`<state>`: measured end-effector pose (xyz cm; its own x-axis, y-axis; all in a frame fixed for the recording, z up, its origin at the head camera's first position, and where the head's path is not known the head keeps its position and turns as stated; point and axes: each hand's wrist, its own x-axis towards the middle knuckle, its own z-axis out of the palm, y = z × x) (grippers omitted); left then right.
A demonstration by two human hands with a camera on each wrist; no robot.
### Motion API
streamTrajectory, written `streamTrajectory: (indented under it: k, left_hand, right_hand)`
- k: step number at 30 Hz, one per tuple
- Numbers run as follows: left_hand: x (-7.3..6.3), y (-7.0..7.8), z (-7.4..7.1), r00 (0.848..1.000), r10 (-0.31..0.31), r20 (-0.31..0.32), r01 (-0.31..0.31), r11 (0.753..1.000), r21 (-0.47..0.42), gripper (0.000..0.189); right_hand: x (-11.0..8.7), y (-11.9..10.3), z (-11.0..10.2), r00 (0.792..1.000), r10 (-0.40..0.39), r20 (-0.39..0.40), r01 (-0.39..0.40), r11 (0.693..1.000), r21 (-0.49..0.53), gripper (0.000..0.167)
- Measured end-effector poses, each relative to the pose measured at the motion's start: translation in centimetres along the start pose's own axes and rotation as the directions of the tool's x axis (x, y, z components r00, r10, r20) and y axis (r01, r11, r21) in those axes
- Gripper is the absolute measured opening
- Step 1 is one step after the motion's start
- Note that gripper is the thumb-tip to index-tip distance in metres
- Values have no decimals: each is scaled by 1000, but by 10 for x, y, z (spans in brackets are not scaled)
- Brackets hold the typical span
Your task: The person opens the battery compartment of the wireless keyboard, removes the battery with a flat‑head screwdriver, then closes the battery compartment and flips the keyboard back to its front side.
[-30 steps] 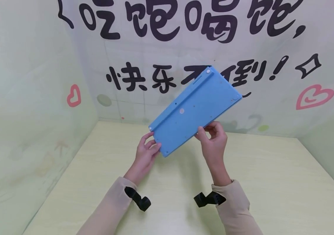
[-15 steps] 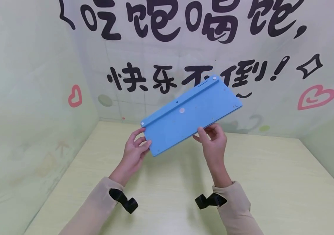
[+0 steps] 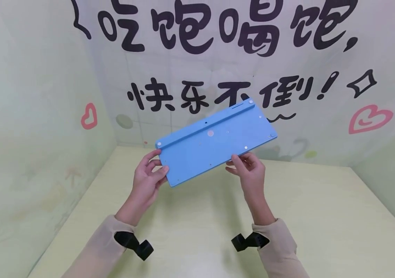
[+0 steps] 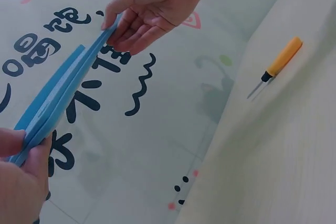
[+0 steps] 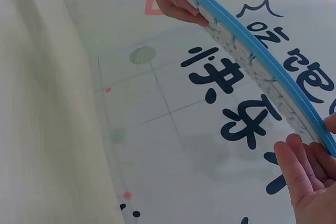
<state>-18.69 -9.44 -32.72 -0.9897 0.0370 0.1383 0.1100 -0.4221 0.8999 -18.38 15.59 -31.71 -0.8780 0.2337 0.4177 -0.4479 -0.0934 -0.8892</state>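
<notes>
Two hands, the left hand (image 3: 145,181) and the right hand (image 3: 253,172), are stretched forward from beige sleeves (image 3: 94,249), and a black camera (image 3: 144,250) is worn at each wrist. By the left hand, one short end of a blue keyboard (image 3: 215,143) is pinched between the thumb and the bent fingers. By the right hand, its long lower edge is pinched; the thumb is laid on the near face, and the other fingers are kept loose. Thus the keyboard is held in the air between and just beyond both hands, tilted, its end at the left hand being lower. Its flat back is turned toward the person, and its white keys (image 5: 254,69) are turned away. Under the hands a pale table (image 3: 197,235) is seen. On it, lower than the right hand and apart from it, a tool (image 4: 283,59) with a yellow handle is laid, as is shown from the left wrist. Farthest beyond the hands, a pale wall (image 3: 176,63) is covered with big black writing (image 3: 133,48), and pink hearts (image 3: 89,125) are printed outward of each hand.
</notes>
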Motion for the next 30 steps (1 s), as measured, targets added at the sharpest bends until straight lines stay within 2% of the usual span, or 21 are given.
streamTrajectory:
  k: [8, 14, 20, 24, 30]
  left_hand:
    - [-6, 13, -13, 999, 41, -35, -40, 999, 36, 51]
    - [-7, 15, -25, 998, 41, -39, -39, 998, 44, 51]
    - [-5, 17, -33, 999, 40, -37, -37, 997, 72, 51]
    - [-4, 17, -39, 999, 31, -26, -28, 995, 95, 49]
    - [0, 16, -44, 999, 6, 38, -13, 984, 177, 50]
  right_hand:
    - [8, 3, -10, 997, 79, -18, -79, 997, -21, 26]
    - [13, 3, -22, 981, 192, -17, -193, 981, -30, 36]
    - [17, 3, -31, 968, 249, -19, -249, 968, -10, 49]
    - [18, 4, -39, 959, 284, -15, -283, 952, -112, 58]
    - [19, 9, -51, 948, 318, 22, -298, 909, -293, 61]
